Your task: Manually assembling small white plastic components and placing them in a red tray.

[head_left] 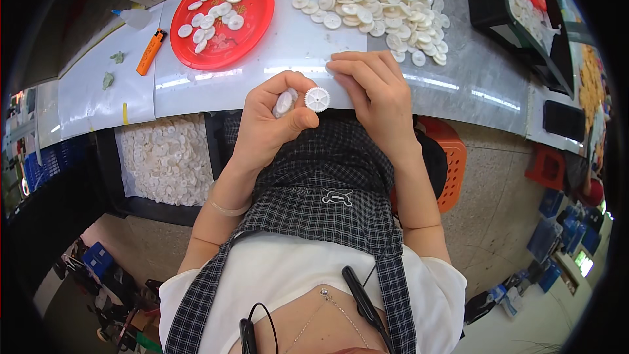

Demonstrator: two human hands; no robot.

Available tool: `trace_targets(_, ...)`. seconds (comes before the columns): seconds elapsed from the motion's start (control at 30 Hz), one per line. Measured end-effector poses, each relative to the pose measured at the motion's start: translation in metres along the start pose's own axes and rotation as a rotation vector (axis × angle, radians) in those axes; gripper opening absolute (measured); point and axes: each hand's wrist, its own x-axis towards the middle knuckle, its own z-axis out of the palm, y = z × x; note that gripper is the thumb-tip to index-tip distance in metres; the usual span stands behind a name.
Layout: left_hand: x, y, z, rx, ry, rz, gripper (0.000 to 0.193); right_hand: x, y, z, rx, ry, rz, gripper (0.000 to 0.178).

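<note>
My left hand (278, 115) pinches a small white plastic gear (317, 99) between thumb and index finger, its toothed, spoked face turned up. Several more white gears (284, 103) are tucked in the curled fingers of the same hand. To the right of the pinched gear, my right hand (377, 88) hovers at the table's edge with bent fingers, the thumb apart from them and nothing visible between them. A big heap of white gears (373, 0) lies on the table beyond my right hand. Beyond my left hand, a red round plate (229, 49) bears several white gears.
An orange lighter (151, 52) lies left of the plate. Below the table's left edge sits a black bin (121, 187) full of white parts. A black crate (517, 33) stands at the far right, with a dark phone (564, 120) near it. An orange stool (452, 157) is beside me.
</note>
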Motion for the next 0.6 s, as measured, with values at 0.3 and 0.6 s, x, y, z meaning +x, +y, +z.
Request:
trace_targets(0.3,0.000,0.001,0.000,-0.125,-0.030,-0.082,0.034,-0.004,-0.004,-0.008,0.222,0.029,0.052,0.026)
trace_targets(0.6,0.006,0.003,0.026,-0.314,-0.102,-0.217,0.045,-0.002,-0.012,-0.012,0.815,0.059,-0.003,0.068)
